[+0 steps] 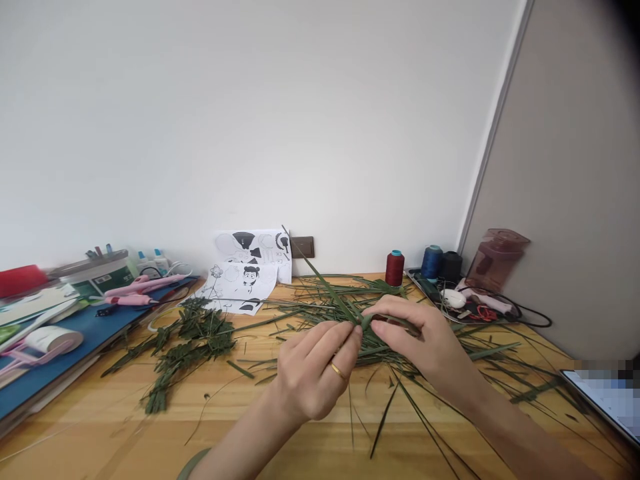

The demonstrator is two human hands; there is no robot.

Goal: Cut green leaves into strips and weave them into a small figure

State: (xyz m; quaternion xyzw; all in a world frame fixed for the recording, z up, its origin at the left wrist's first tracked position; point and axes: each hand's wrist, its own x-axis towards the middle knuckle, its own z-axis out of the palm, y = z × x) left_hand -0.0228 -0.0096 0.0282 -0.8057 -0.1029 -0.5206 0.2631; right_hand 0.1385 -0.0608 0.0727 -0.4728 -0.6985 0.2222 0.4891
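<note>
Both hands meet above the middle of the table, close over a heap of loose green grass blades (310,319). My left hand (320,367), with a gold ring on one finger, pinches a long leaf blade (323,281) that slants up and to the left. Beside it my right hand (413,333) has thumb and forefinger closed on a folded part of the same green leaf work. The fold itself is partly hidden by the fingertips. Thin strands hang below the hands towards the table's front.
Woven green leaf pieces (200,340) lie left of the hands. Printed paper (245,273) leans at the wall. A dark red thread spool (395,269) and a blue spool (432,262) stand at the back right. Pink glue guns (137,287) lie left; a phone (605,400) lies right.
</note>
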